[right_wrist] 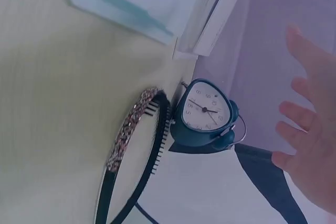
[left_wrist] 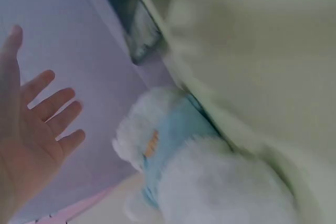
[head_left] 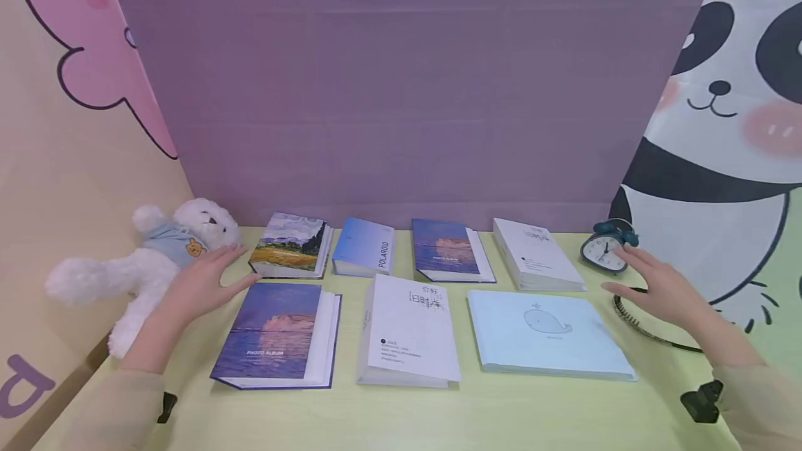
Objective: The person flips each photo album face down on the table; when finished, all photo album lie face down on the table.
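Seven photo albums lie on a pale green table [head_left: 501, 416]. The back row holds a landscape-painting album [head_left: 292, 245], a blue "Polaroid" album [head_left: 365, 246], a purple sunset album [head_left: 447, 249] and a white album [head_left: 535, 254]. In front lie a larger purple album [head_left: 276, 334], a white album [head_left: 409, 330] and a light blue whale album [head_left: 546, 332]. My left hand [head_left: 203, 280] hovers open between the white teddy bear [head_left: 147, 264] and the front purple album. My right hand [head_left: 658, 287] hovers open beside the dark blue alarm clock [head_left: 605, 248], above a black headband [head_left: 645, 322]. Neither holds anything.
A purple backdrop stands behind the table, a pink cartoon panel on the left and a panda panel [head_left: 733, 124] on the right. In the right wrist view the clock [right_wrist: 205, 116] and the jewelled headband [right_wrist: 131, 150] lie close to the white album's corner [right_wrist: 210, 19].
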Demonstrator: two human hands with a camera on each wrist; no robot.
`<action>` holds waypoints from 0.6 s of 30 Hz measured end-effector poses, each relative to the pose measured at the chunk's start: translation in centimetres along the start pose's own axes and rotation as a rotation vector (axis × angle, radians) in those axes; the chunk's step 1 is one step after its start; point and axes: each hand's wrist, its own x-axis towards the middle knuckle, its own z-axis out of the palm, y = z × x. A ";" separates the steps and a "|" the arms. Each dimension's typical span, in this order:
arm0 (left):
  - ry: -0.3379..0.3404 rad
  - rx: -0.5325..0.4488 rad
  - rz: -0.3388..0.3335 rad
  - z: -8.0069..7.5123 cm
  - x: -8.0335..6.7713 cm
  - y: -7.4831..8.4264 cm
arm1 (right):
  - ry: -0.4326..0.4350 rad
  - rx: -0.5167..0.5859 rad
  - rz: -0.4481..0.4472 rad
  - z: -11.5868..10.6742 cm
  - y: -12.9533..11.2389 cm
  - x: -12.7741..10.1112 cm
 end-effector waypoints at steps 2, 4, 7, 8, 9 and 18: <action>-0.012 -0.024 -0.008 -0.1 0.8 1.1 | 0.026 0.015 -0.008 0.0 -0.3 0.4; -0.020 -0.058 -0.013 0.0 1.5 2.2 | 0.038 0.017 0.001 0.1 -0.7 0.8; -0.017 -0.110 0.007 0.4 2.7 3.8 | 0.032 0.025 0.009 0.4 -1.3 1.6; -0.012 -0.132 0.016 0.6 3.0 4.3 | 0.028 0.030 0.010 0.5 -1.5 1.9; -0.009 -0.159 0.028 0.8 3.4 4.7 | 0.024 0.039 0.011 0.6 -1.7 2.2; -0.056 -0.281 0.105 2.2 6.1 8.8 | 0.025 0.094 0.004 1.9 -2.7 3.4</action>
